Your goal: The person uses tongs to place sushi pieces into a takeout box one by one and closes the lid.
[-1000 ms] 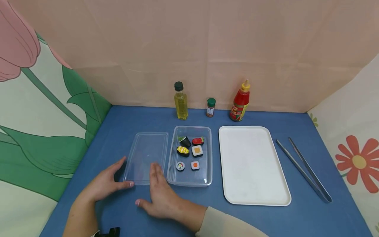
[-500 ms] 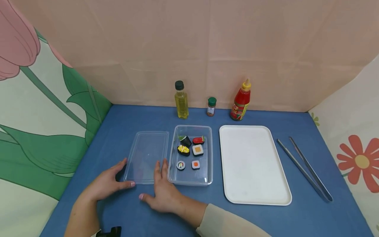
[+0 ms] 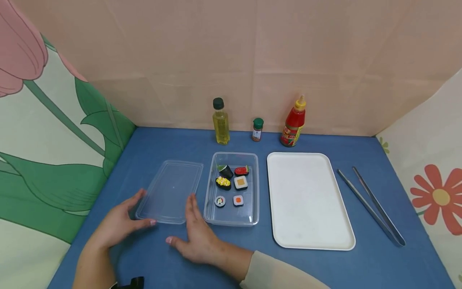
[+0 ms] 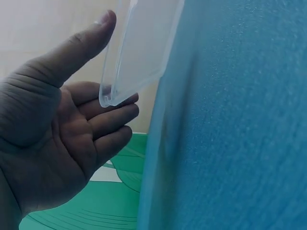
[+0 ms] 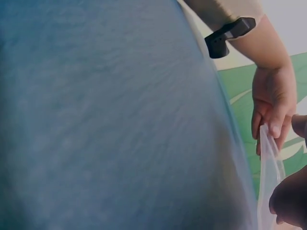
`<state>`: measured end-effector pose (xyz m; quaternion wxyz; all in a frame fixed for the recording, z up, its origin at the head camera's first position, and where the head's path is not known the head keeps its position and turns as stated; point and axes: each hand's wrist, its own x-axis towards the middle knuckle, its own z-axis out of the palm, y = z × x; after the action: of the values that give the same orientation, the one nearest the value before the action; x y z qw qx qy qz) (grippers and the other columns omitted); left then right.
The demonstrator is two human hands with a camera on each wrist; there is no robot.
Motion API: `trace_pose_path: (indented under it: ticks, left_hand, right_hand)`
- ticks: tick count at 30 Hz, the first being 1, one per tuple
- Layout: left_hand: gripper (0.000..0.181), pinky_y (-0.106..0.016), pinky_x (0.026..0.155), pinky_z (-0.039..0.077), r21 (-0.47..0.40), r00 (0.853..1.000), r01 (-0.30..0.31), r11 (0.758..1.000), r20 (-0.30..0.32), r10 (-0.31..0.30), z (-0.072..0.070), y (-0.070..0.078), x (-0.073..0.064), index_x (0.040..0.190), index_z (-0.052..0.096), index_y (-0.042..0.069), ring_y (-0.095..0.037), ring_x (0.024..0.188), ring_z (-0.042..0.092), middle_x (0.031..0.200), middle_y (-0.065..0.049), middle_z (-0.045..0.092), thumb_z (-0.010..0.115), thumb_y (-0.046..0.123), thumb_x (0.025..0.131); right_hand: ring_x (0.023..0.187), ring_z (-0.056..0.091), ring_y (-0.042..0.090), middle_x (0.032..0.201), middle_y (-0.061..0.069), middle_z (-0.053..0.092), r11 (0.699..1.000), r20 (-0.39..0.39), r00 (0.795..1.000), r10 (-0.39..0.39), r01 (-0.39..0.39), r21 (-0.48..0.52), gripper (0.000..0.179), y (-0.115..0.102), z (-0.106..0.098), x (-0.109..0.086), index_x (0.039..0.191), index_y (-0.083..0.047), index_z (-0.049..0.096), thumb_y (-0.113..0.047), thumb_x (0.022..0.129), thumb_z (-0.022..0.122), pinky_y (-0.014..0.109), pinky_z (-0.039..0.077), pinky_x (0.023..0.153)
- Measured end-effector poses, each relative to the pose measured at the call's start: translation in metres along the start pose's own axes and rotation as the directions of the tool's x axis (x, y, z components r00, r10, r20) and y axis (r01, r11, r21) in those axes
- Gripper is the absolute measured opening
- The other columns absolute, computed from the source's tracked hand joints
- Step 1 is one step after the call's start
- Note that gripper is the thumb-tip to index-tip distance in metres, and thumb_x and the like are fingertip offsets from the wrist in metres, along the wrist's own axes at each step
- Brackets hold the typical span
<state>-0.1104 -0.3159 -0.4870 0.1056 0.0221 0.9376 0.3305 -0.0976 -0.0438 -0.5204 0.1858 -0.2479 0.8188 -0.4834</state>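
A clear plastic lid lies slanted on the blue table, left of a clear plastic box. My left hand holds the lid's near left corner, thumb along the front edge and fingers at the left side. The left wrist view shows the lid corner between thumb and fingers. My right hand has its fingers straight, tips by the lid's right edge, in the narrow gap beside the box. Several sushi pieces sit in the box, including a corn-topped one and a square one.
Right of the box lies a white tray, with metal tongs beyond it. Along the back stand an oil bottle, a small green-capped jar and a red sauce bottle. A patterned cloth borders the table's left side.
The lid has shifted left and turned, its near end swinging away from the box. My left hand moved left with it. My right hand shifted only slightly, and the box stayed put.
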Motion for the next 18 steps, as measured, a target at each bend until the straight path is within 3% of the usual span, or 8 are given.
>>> trace_pose_path:
  ticks: [4, 7, 9, 11, 15, 18]
  left_hand:
    - [0.112, -0.069, 0.110, 0.032, -0.026, 0.999, -0.004, 1.000, -0.031, 0.004, -0.005, 0.004, -0.005, 0.162, 0.030, 0.002, -0.055, 0.147, 0.030, 0.164, -0.024, 0.032, 0.090, 0.047, 0.080]
    - [0.109, -0.034, 0.117, 0.037, -0.042, 0.997, -0.033, 0.999, -0.076, 0.030, -0.009, 0.008, -0.010, 0.164, 0.030, 0.006, -0.052, 0.147, 0.032, 0.164, -0.020, 0.035, 0.089, 0.046, 0.081]
    - [0.108, -0.008, 0.109, 0.031, -0.043, 0.993, -0.060, 0.997, -0.106, 0.055, -0.012, 0.010, -0.012, 0.164, 0.029, 0.010, -0.048, 0.149, 0.032, 0.164, -0.016, 0.036, 0.089, 0.044, 0.082]
    - [0.107, 0.006, 0.095, 0.021, -0.038, 0.988, -0.087, 0.995, -0.133, 0.082, -0.013, 0.013, -0.014, 0.165, 0.028, 0.012, -0.042, 0.151, 0.031, 0.164, -0.014, 0.037, 0.089, 0.043, 0.082]
    - [0.106, 0.005, 0.097, 0.022, -0.037, 0.972, -0.140, 0.989, -0.196, 0.130, -0.012, 0.017, -0.015, 0.165, 0.029, 0.017, -0.018, 0.153, 0.029, 0.164, -0.011, 0.038, 0.091, 0.036, 0.081]
    - [0.108, 0.003, 0.099, 0.025, -0.038, 0.948, -0.194, 0.980, -0.265, 0.177, -0.009, 0.021, -0.014, 0.165, 0.031, 0.020, 0.002, 0.147, 0.029, 0.162, -0.010, 0.042, 0.094, 0.027, 0.077]
  right_hand:
    - [0.158, 0.003, 0.027, 0.172, 0.009, -0.015, 0.999, 0.005, 1.000, -0.024, 0.024, 0.035, 0.108, -0.006, -0.005, -0.003, 0.166, -0.010, -0.010, -0.048, 0.100, 0.067, 0.046, 0.023, 0.124]
    - [0.158, 0.001, 0.023, 0.173, 0.006, -0.014, 0.998, 0.000, 0.999, -0.035, 0.035, 0.053, 0.108, -0.011, -0.009, -0.006, 0.166, -0.013, -0.009, -0.052, 0.099, 0.066, 0.047, 0.022, 0.124]
    - [0.159, 0.000, 0.021, 0.173, 0.004, -0.014, 0.997, -0.005, 0.999, -0.043, 0.044, 0.067, 0.108, -0.015, -0.011, -0.008, 0.167, -0.014, -0.009, -0.053, 0.099, 0.066, 0.047, 0.022, 0.124]
    - [0.158, 0.000, 0.018, 0.173, 0.002, -0.013, 0.995, -0.013, 0.999, -0.052, 0.053, 0.079, 0.107, -0.018, -0.014, -0.011, 0.167, -0.015, -0.008, -0.053, 0.099, 0.066, 0.048, 0.022, 0.124]
    - [0.159, 0.001, 0.016, 0.173, -0.003, -0.010, 0.992, -0.061, 0.995, -0.084, 0.089, 0.090, 0.105, -0.026, -0.021, -0.016, 0.167, -0.019, -0.006, -0.052, 0.099, 0.066, 0.048, 0.024, 0.124]
    - [0.159, 0.004, 0.015, 0.174, -0.004, -0.005, 0.989, -0.128, 0.983, -0.128, 0.137, 0.062, 0.103, -0.031, -0.029, -0.019, 0.168, -0.020, -0.004, -0.045, 0.100, 0.069, 0.046, 0.026, 0.123]
